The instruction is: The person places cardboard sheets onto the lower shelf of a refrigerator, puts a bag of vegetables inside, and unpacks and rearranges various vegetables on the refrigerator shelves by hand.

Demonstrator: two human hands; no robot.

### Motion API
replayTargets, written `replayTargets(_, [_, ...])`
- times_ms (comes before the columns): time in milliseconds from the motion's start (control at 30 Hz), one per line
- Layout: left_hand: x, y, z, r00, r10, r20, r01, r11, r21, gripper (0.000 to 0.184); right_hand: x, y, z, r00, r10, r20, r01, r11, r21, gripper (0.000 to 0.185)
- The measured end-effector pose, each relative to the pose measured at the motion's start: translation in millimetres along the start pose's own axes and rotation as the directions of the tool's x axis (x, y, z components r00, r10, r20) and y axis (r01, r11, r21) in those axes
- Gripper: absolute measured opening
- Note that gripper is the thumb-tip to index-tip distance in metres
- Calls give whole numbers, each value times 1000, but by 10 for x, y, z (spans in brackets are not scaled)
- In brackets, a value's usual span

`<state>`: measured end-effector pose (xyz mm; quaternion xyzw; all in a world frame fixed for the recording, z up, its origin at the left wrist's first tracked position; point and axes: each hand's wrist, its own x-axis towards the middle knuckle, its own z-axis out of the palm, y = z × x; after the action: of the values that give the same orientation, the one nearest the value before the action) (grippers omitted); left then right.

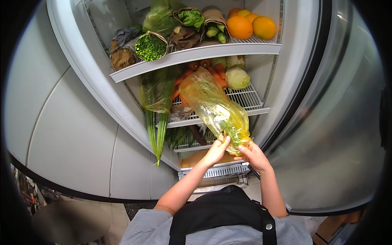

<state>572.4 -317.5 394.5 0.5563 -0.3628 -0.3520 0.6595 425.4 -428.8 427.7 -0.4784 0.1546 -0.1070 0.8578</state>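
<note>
A yellow see-through plastic bag [212, 102] with leafy greens inside stretches from the middle fridge shelf down towards me. My left hand [217, 151] is closed on the left side of its near end, thumb uppermost. On the right side of that end, my right hand [255, 157] pinches the plastic between thumb and fingers. The bag's far end lies in front of the carrots [216, 76]. Leaves show pale green through the plastic near my hands; their exact kind I cannot make out.
Oranges [239, 27], chopped greens in a paper wrap [151, 46] and other wrapped vegetables fill the upper shelf [196, 61]. Long green vegetables [157, 132] jut out at left. A cabbage [237, 78] sits right of the carrots. The fridge door [335, 122] stands swung out at right.
</note>
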Motion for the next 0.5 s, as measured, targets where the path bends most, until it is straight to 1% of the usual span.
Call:
replayTargets(33, [0,-21,-78,996,-95,3,94,989,-115,40,-16,-5,-24,998,13,64,-4,991,-135,48])
replayTargets(67, [-17,-43,-96,996,-60,-63,47,979,-196,41,-22,-27,-31,991,33,128,2,963,-268,46])
replayTargets(100, [-37,-92,-108,998,-50,-26,41,961,-272,42,-88,-57,-19,983,62,173,-27,980,-197,51])
replayTargets(133, [-47,-143,-126,999,-39,10,40,937,-347,44,-134,-71,-20,983,61,176,-26,980,-196,51])
replayTargets(167, [-97,12,-58,999,-40,8,40,937,-347,44,-181,-77,-39,975,69,211,-32,984,-173,54])
replayTargets(200, [-184,162,45,999,19,-33,-34,852,-523,49,-226,-70,-82,967,77,244,-41,988,-149,57])
replayTargets(233, [-226,270,109,994,67,-84,-107,729,-676,56,-251,-51,-162,961,118,251,-81,985,-153,62])
replayTargets(267, [-204,298,15,983,172,-58,-169,757,-631,68,-292,-39,-221,962,119,247,-84,985,-150,62])
replayTargets(333, [-64,193,-140,980,177,-90,-192,724,-663,71,-399,-34,-280,965,168,203,-119,965,-234,63])
replayTargets(367, [-49,180,-161,983,128,-134,-185,729,-659,71,-434,-28,-281,964,161,212,-104,960,-258,68])
replayTargets(400, [-31,171,-168,983,122,-137,-182,727,-662,71,-443,-7,-312,963,168,210,-111,960,-258,68])
replayTargets(433, [-10,209,-168,978,35,-207,-155,785,-600,74,-434,22,-352,950,64,306,115,840,-531,70])
replayTargets(467, [5,249,-164,959,-45,-279,-117,835,-538,80,-434,35,-370,906,-4,424,339,607,-719,73])
replayTargets(500, [4,290,-162,955,-76,-286,-100,826,-555,72,-443,54,-361,896,-34,442,420,384,-822,84])
